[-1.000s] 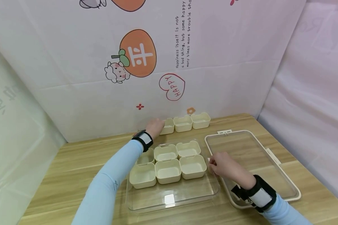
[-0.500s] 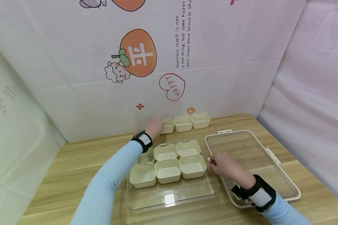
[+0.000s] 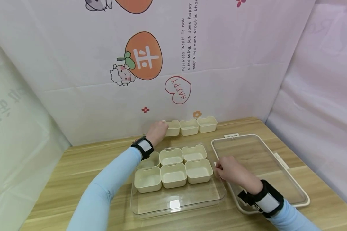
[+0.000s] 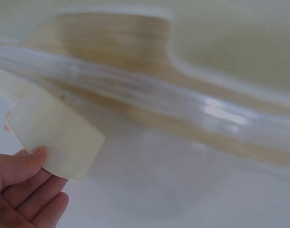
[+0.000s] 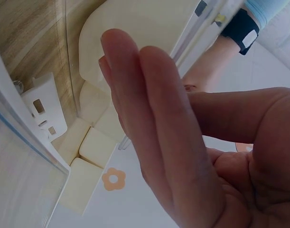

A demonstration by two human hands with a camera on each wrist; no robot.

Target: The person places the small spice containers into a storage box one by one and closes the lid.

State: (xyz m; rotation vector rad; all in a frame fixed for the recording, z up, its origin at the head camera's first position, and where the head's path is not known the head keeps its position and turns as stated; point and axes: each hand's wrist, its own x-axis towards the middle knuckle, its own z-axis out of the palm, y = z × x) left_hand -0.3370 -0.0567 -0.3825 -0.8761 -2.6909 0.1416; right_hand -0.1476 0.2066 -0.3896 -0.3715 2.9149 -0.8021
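Observation:
At the back, my left hand point(image 3: 157, 132) pinches the left end of a small cream plastic box point(image 3: 172, 128). The left wrist view shows my thumb and fingers point(image 4: 28, 164) on the wall of that box point(image 4: 64, 135). Two like boxes, a middle one point(image 3: 189, 127) and a right one point(image 3: 207, 124), stand beside it along the wall. Several more cream boxes point(image 3: 173, 178) sit in two rows inside a clear tray point(image 3: 177, 210). My right hand point(image 3: 230, 170) is at the tray's right edge, its fingers point(image 5: 163, 128) nearly straight, with nothing visible held. Its thumb tip is hidden.
To the right lies a clear lid point(image 3: 255, 154) with a pale rim and side clips, close against the tray. A printed white cloth point(image 3: 84, 115) hangs behind the wooden table point(image 3: 60, 179), and more cloth closes both sides.
My left hand and the box it holds have risen slightly from the back row. The right hand stays at the tray's edge. The head view has shifted slightly.

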